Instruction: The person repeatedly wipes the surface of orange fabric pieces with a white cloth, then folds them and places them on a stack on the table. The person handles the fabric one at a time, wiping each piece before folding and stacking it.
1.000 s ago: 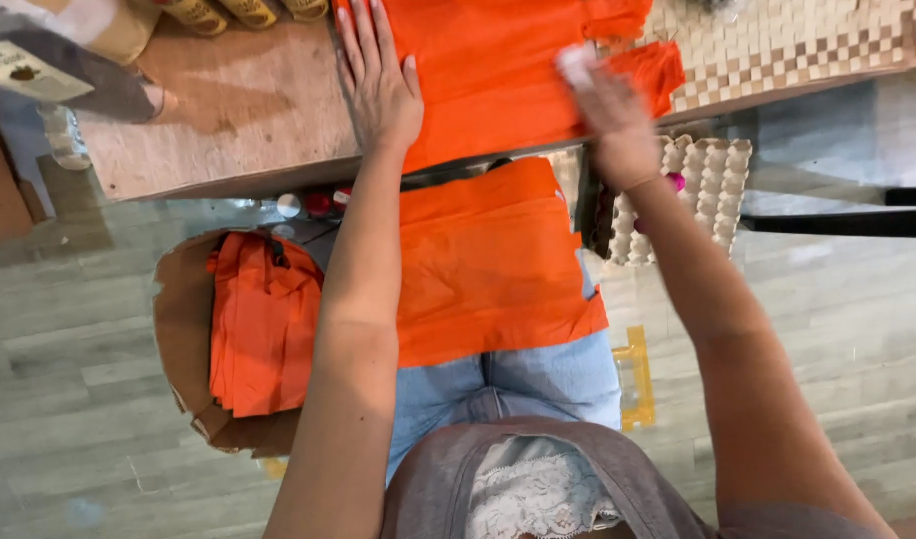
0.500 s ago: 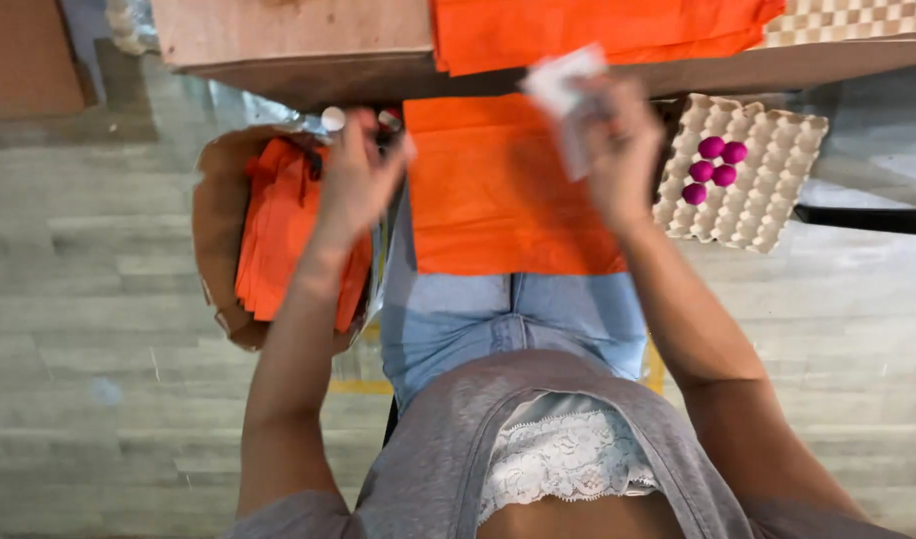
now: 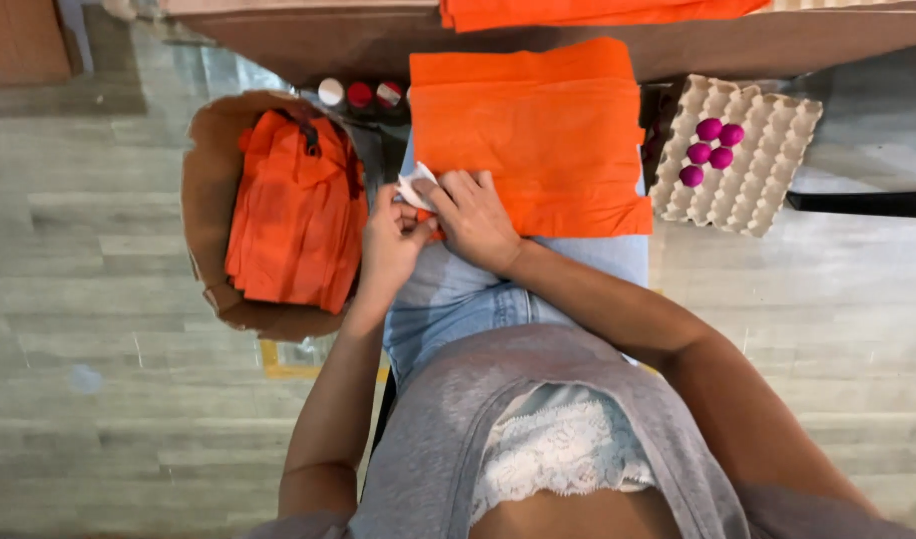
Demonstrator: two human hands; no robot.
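Both my hands meet over my left thigh, at the near left corner of an orange folded cloth (image 3: 533, 135) that lies across my lap. My right hand (image 3: 473, 218) rests on that corner, and its fingers pinch a small white piece of paper (image 3: 414, 187). My left hand (image 3: 391, 245) touches the same paper from the left, fingers curled around it. I sit in blue jeans and a grey top. More orange cloth (image 3: 598, 12) lies on the brown table (image 3: 777, 45) at the top.
A round brown basket (image 3: 204, 165) holding orange cloth bags (image 3: 293, 220) stands on the floor at my left. An egg tray (image 3: 777, 165) with several pink balls (image 3: 712, 150) sits at my right. Small round caps (image 3: 360, 94) show under the table edge. Grey plank floor surrounds me.
My hands came down from the table's orange cloth to my lap. The white paper moved down with my right hand, and my left hand joined it there.
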